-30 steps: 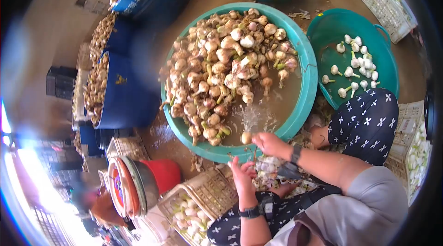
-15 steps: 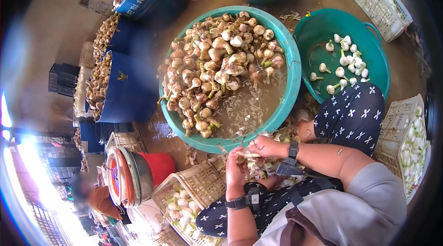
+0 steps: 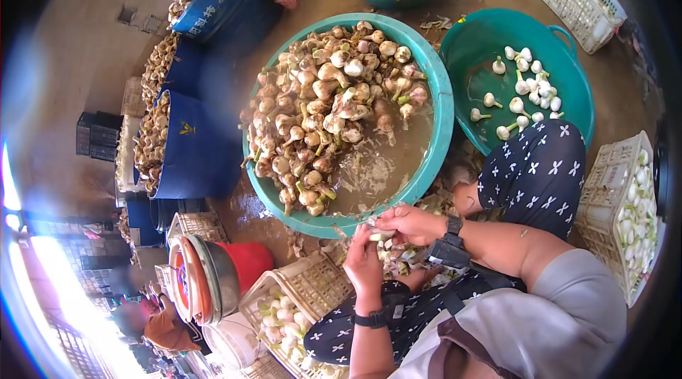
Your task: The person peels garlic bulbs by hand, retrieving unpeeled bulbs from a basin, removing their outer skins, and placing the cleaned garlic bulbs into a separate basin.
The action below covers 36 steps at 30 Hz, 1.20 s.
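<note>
My left hand (image 3: 363, 262) and my right hand (image 3: 410, 224) meet just past the near rim of the big teal tub (image 3: 442, 109). Both are closed around one pale garlic bulb (image 3: 382, 234), mostly hidden by the fingers. Muddy water and a heap of unpeeled, dirty garlic (image 3: 320, 109) fill the tub. To its right, a green basin (image 3: 472, 45) holds several clean white bulbs (image 3: 543, 91). Peeled skins (image 3: 405, 258) lie below my hands, between my legs.
Crates of white garlic stand at lower left (image 3: 312, 287), right (image 3: 604, 187) and upper right (image 3: 568, 6). Blue barrels (image 3: 195, 144) of garlic line the left. A red bucket (image 3: 249, 265) stands beside stacked basins. Another person (image 3: 170, 326) is at the lower left.
A second ago my right hand held a bulb over the splashing water, apart from my left. Now both hands are together on it, and the water is calmer. The view has shifted slightly.
</note>
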Each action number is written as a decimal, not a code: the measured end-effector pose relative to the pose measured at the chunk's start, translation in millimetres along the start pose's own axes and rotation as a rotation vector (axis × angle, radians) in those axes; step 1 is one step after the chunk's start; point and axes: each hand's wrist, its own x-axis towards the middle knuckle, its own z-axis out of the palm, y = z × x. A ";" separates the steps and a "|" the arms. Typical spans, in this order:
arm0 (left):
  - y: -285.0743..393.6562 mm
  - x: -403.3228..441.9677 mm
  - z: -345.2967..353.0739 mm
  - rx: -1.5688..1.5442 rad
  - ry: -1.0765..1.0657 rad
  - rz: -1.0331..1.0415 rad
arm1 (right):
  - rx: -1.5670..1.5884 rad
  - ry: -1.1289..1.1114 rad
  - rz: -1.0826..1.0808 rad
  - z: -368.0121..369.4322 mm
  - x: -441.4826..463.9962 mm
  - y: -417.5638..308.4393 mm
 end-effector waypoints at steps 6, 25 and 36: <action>-24.6 -15.7 15.1 -1.692 0.582 -0.817 | -0.684 -0.174 -0.390 -1.8 -19.5 18.8; -10.6 -6.6 -3.8 -1.351 0.608 -0.904 | -1.844 -0.073 -0.581 -20.6 -36.0 34.1; 3.6 -1.4 -7.0 -1.019 0.458 -0.728 | -1.182 -0.053 -0.979 19.3 -21.5 -12.6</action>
